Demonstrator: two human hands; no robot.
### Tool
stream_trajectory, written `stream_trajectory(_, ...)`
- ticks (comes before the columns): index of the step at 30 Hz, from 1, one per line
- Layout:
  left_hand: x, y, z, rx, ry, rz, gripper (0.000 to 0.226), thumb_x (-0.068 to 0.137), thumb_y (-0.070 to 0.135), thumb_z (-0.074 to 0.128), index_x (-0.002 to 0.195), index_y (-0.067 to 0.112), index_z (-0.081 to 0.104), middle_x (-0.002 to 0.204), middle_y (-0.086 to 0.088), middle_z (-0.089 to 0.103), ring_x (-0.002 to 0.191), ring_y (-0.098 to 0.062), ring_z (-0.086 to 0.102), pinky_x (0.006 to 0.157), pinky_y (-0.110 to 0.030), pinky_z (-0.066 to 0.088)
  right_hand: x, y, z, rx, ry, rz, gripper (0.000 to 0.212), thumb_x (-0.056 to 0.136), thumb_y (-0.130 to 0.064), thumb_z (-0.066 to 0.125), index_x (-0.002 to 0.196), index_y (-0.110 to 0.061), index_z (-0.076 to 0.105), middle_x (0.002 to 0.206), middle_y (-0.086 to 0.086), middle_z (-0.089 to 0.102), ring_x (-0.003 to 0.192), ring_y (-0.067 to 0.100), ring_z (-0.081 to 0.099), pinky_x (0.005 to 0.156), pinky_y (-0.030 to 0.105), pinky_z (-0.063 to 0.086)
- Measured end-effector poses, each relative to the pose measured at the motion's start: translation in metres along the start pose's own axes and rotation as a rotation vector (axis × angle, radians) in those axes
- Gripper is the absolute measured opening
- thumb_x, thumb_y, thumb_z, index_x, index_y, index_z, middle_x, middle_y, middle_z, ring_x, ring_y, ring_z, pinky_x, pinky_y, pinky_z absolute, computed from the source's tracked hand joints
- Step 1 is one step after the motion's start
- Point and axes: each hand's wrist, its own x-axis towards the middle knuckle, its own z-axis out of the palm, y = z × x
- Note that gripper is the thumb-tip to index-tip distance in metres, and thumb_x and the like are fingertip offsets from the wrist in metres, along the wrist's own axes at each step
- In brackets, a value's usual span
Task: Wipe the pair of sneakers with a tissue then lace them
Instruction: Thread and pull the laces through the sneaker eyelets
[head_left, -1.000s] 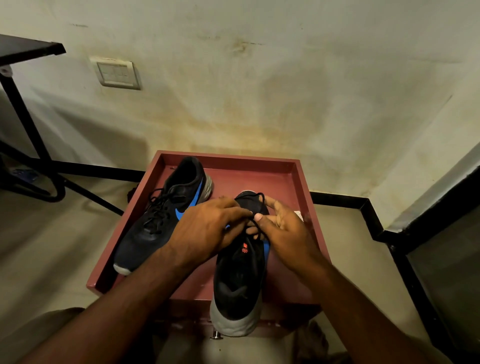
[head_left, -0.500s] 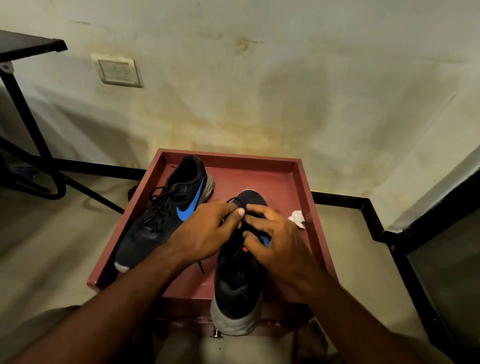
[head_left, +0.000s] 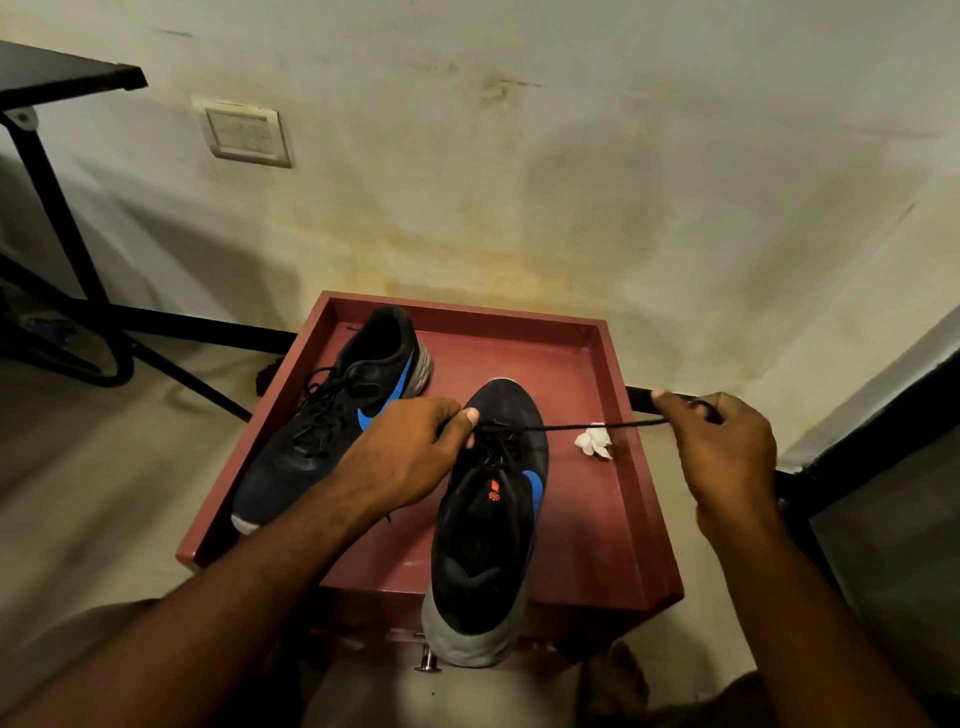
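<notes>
Lacing, on the near dark sneaker with the blue swoosh (head_left: 488, 514), heel overhanging the front edge of the red wooden tray (head_left: 597, 519). Left hand (head_left: 400, 462) pinching at the eyelets; right hand (head_left: 727, 447), well apart, gripping the black lace (head_left: 582, 427) taut above a crumpled white tissue (head_left: 594, 440). Next, probably: threading the following eyelet with even tension.

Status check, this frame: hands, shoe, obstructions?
Left hand pinches lace at near shoe. Right hand pulls lace taut. Tissue under lace, not blocking.
</notes>
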Motion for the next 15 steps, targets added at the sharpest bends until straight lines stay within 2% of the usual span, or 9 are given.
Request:
stream_trajectory(1,0.000,0.001,0.000,-0.003,0.002,-0.001,0.043,0.108,0.045,0.047,0.079,0.022,0.070,0.071,0.006,0.068,0.065,-0.007,0.061,0.060,-0.023,0.043,0.001,0.007,-0.004,-0.266,0.033,-0.128,0.025,0.083,-0.039,0.081,0.091,-0.021,0.065,0.104,0.006,0.067,0.101,0.030,0.062,0.083,0.043,0.052)
stream_trajectory(2,0.000,0.002,0.000,-0.016,0.002,0.002,0.043,0.108,0.045,0.048,0.079,0.023,0.070,0.070,0.009,0.067,0.064,-0.005,0.061,0.060,-0.022,0.042,0.001,0.011,-0.005,-0.407,0.039,-0.283,0.028,0.082,-0.034,0.081,0.104,-0.023,0.066,0.119,0.005,0.063,0.115,0.032,0.057,0.092,0.046,0.051)
stream_trajectory(3,0.000,0.003,-0.001,-0.038,-0.002,0.010,0.042,0.108,0.045,0.049,0.078,0.023,0.070,0.067,0.013,0.066,0.063,-0.002,0.059,0.059,-0.019,0.040,-0.003,0.014,-0.003,-0.409,-0.016,-0.431,0.036,0.083,-0.028,0.081,0.116,-0.025,0.066,0.127,0.000,0.061,0.122,0.030,0.055,0.097,0.046,0.050)
stream_trajectory(4,-0.001,0.005,-0.001,-0.064,-0.011,0.023,0.041,0.108,0.044,0.049,0.077,0.024,0.069,0.064,0.018,0.065,0.060,0.001,0.057,0.058,-0.015,0.037,-0.012,0.012,0.001,-0.319,-0.145,-0.539,0.042,0.086,-0.025,0.079,0.125,-0.028,0.066,0.130,-0.007,0.062,0.122,0.023,0.057,0.098,0.041,0.050)
stream_trajectory(6,-0.002,0.009,-0.001,-0.119,-0.034,0.060,0.039,0.108,0.041,0.051,0.077,0.024,0.067,0.061,0.027,0.060,0.056,0.002,0.054,0.055,-0.013,0.037,-0.035,0.004,0.019,-0.166,-0.552,-0.583,0.047,0.092,-0.027,0.075,0.136,-0.036,0.064,0.132,-0.020,0.065,0.117,0.005,0.063,0.098,0.029,0.052)
stream_trajectory(7,-0.002,0.010,-0.001,-0.136,-0.039,0.085,0.038,0.108,0.040,0.053,0.078,0.023,0.067,0.060,0.028,0.059,0.054,0.001,0.053,0.055,-0.014,0.038,-0.044,0.002,0.028,-0.175,-0.707,-0.617,0.043,0.094,-0.028,0.073,0.135,-0.036,0.066,0.129,-0.019,0.069,0.115,0.000,0.065,0.098,0.026,0.053)
stream_trajectory(8,-0.002,0.010,-0.001,-0.146,-0.036,0.109,0.037,0.107,0.040,0.054,0.079,0.022,0.068,0.060,0.026,0.058,0.053,-0.001,0.053,0.054,-0.014,0.038,-0.051,0.002,0.037,-0.203,-0.769,-0.670,0.034,0.095,-0.027,0.072,0.129,-0.032,0.071,0.122,-0.016,0.073,0.109,-0.001,0.067,0.095,0.027,0.055)
stream_trajectory(11,-0.004,0.006,-0.007,-0.139,-0.023,0.131,0.032,0.103,0.043,0.062,0.081,0.022,0.074,0.059,0.023,0.060,0.053,0.001,0.053,0.053,-0.014,0.039,-0.050,-0.001,0.048,-0.197,-0.688,-0.700,0.013,0.094,-0.024,0.072,0.105,-0.023,0.080,0.095,-0.011,0.078,0.088,0.004,0.072,0.079,0.031,0.057)
stream_trajectory(15,-0.001,-0.010,-0.033,-0.029,-0.072,0.048,0.031,0.089,0.053,0.074,0.073,0.027,0.075,0.064,0.013,0.067,0.061,-0.002,0.062,0.057,-0.018,0.043,-0.035,-0.007,0.024,-0.193,-0.690,-0.510,0.007,0.093,-0.023,0.075,0.094,-0.026,0.082,0.074,-0.010,0.077,0.065,0.001,0.071,0.065,0.015,0.053)
